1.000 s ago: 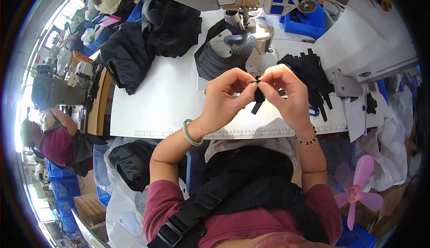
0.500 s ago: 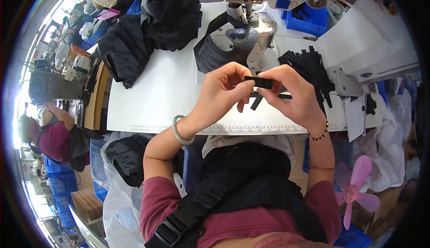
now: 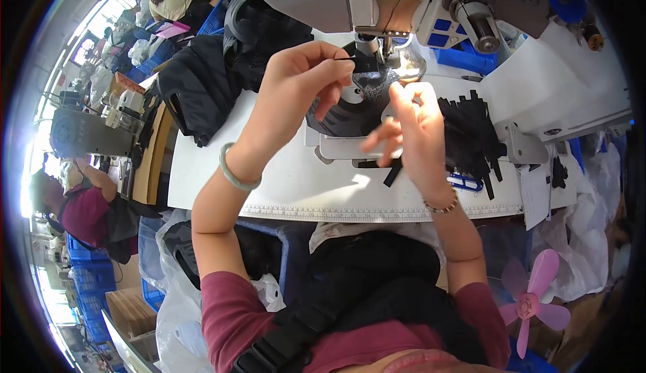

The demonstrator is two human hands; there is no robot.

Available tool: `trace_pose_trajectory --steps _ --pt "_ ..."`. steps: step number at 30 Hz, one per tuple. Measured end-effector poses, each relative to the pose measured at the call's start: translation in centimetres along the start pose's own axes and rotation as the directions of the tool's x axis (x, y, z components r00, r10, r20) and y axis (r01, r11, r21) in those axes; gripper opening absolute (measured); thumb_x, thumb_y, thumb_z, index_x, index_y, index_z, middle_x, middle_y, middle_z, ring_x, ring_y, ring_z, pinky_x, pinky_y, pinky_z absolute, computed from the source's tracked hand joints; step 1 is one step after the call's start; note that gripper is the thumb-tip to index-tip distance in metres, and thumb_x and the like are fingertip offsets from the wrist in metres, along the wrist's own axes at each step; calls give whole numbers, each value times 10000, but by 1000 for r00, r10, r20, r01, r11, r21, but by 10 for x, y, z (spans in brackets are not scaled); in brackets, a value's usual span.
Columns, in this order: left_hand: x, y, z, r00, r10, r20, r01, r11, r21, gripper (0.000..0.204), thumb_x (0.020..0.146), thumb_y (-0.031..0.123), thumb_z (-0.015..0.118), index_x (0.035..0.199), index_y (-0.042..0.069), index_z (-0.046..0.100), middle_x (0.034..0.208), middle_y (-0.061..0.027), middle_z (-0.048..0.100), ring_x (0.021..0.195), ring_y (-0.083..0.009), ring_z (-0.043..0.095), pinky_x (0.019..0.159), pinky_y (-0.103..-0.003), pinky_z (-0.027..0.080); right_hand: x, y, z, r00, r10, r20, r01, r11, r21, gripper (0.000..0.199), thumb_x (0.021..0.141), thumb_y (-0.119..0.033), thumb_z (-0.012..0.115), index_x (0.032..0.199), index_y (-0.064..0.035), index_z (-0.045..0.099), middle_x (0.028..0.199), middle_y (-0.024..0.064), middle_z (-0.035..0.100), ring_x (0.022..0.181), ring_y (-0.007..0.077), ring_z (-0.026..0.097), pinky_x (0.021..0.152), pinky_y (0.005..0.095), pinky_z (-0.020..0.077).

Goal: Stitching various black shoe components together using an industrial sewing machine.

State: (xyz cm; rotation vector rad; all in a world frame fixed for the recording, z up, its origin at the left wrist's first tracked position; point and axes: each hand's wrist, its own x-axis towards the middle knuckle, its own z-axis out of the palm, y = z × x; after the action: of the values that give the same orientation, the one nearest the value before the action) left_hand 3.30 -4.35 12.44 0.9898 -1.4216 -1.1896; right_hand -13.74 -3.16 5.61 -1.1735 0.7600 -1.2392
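Note:
My left hand (image 3: 303, 80) pinches a small black strip (image 3: 365, 64) between thumb and fingertips, just in front of the sewing machine's needle area (image 3: 383, 43). Under the machine head lies a black and grey patterned piece that looks like a shoe upper (image 3: 336, 118), partly covered by my hands. My right hand (image 3: 415, 127) is over the right side of that piece, its fingers apart and somewhat blurred, with nothing visible in them. Below it on the table are loose black strips (image 3: 392, 174). To its right is a pile of similar black strips (image 3: 471, 127).
Blue-handled thread snips (image 3: 464, 182) lie beside the strip pile. A stack of black uppers (image 3: 198, 80) occupies the left of the white table, whose front edge bears a ruler (image 3: 336, 213). A pink fan (image 3: 528, 306) stands low right. Another person (image 3: 87, 208) sits at far left.
Both hands have moved away from me, toward the needle. They have parted: the left keeps the small strip, the right has let go. The snips have come into sight.

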Motion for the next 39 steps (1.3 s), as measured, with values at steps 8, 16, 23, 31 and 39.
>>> trace_pose_trajectory --steps 8,16,23,31,39 --pt "16 -23 4 966 -247 81 246 969 18 183 846 150 593 779 -20 578 551 -30 540 369 -50 437 344 -160 340 13 16 21 906 -214 -366 263 960 90 307 900 -62 556 737 -116 301 582 -41 356 386 22 313 345 187 250" --pt "23 -30 3 959 -277 61 282 951 -128 181 851 142 582 761 -13 561 639 -27 545 515 -73 526 419 -182 419 15 27 -2 879 -459 -128 413 867 -278 96 906 -41 544 890 -30 451 640 12 508 473 53 513 416 193 402" --pt "25 -32 0 965 -242 106 253 962 -103 168 850 124 578 772 -25 565 656 -49 566 534 -98 561 477 -207 461 20 33 -11 718 -695 38 581 569 -581 243 854 16 592 1095 -9 568 821 88 621 545 111 611 479 212 476" --pt "22 -30 7 973 -223 55 229 965 -127 156 843 106 575 797 -43 572 710 -79 591 555 -121 589 505 -222 490 19 32 -13 702 -708 78 597 525 -606 315 807 74 610 1107 -23 593 795 87 609 587 123 611 514 222 486" --pt "24 -29 1 956 -282 81 287 955 -70 152 854 111 565 803 -32 567 666 -47 544 495 -80 503 427 -198 403 18 30 -12 708 -699 100 583 500 -640 330 795 87 603 1107 -21 589 766 76 581 580 125 588 522 230 481"
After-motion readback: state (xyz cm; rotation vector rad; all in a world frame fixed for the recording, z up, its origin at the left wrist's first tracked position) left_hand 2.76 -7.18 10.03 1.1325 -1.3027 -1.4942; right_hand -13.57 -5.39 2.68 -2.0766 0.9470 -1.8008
